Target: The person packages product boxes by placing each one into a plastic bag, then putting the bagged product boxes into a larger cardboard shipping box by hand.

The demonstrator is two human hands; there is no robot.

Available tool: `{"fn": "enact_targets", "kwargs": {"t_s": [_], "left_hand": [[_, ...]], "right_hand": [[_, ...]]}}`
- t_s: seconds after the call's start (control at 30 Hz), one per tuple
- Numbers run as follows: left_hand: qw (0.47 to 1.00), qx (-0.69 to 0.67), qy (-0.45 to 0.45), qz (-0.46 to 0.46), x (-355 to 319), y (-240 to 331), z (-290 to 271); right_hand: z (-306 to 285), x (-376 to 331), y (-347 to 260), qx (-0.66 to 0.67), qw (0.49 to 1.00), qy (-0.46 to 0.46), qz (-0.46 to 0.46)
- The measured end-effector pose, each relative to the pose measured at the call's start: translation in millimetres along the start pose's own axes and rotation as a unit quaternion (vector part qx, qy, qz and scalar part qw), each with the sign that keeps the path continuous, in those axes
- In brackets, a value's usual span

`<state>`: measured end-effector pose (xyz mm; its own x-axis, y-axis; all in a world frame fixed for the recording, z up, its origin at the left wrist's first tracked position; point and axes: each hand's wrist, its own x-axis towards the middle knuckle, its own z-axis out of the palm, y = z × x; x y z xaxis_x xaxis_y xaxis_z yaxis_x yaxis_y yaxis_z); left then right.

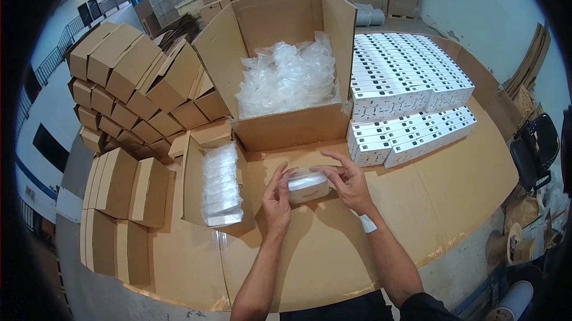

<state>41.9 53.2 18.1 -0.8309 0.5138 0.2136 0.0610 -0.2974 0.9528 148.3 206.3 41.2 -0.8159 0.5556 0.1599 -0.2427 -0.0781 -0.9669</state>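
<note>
A small white packet (307, 186) is gripped between the fingers of the left hand (276, 200) and right hand (348, 183) above the worktop (453, 172).

1. The tabletop (465, 166) wears sheets of matt brown corrugated cardboard, with glossy tape glinting along the front seams.
2. A large open carton (286, 127) of plain, unprinted brown board holds crumpled clear plastic bags (289, 76), thin and shiny.
3. The small white packet (307, 185) between the left hand (276, 202) and the right hand (351, 187) looks smooth, wrapped in glossy film.
4. Stacked white boxes (411, 82) show smooth printed card.
5. Flat-packed brown cartons (134, 76) look matt and dry.
</note>
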Motion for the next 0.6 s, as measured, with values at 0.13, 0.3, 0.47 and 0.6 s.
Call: {"fn": "enact_targets", "kwargs": {"t_s": [0.13,0.3,0.47,0.6], "left_hand": [[0.999,-0.014,-0.036,-0.022,0,3,2],[0.993,0.032,-0.061,-0.092,1,-10,-11],[0.996,0.006,-0.086,0.000,3,-17,-15],[0.998,0.010,-0.060,-0.003,3,-13,-11]], "right_hand": [[-2,0,-4,0.057,0.997,-0.041,-0.012],[-11,1,5,-0.139,0.987,-0.077,0.036],[-15,1,-2,-0.113,0.989,-0.094,0.017],[-18,2,8,-0.109,0.992,-0.067,0.014]]}}
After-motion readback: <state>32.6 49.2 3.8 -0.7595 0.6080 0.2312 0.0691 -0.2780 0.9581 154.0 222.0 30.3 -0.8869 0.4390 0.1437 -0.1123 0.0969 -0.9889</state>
